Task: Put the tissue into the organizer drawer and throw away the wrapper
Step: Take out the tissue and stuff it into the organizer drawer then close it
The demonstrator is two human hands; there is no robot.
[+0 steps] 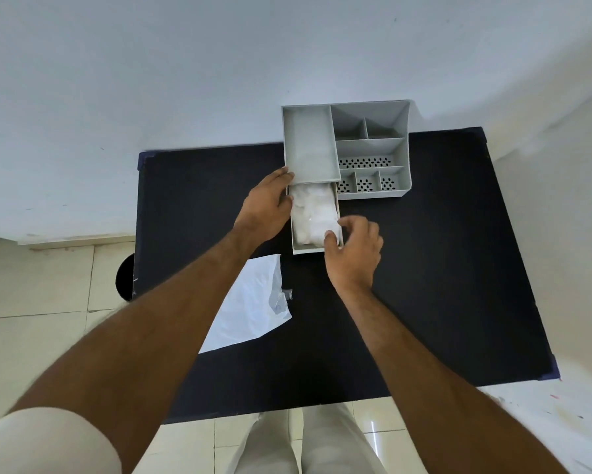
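A grey organizer (369,145) stands at the far edge of the black table (424,268). Its drawer (299,250) is pulled out toward me, and white tissue (313,213) lies inside it. My left hand (265,210) rests against the drawer's left wall where it meets the organizer body, fingers flat. My right hand (354,249) is at the drawer's front right corner, its thumb touching the tissue and its fingers curled over the right wall. The empty clear-white wrapper (253,306) lies flat on the table under my left forearm.
The organizer has several empty compartments, some with perforated floors (364,162). A white wall stands right behind the table. A dark round object (125,277) sits on the tiled floor at the table's left edge.
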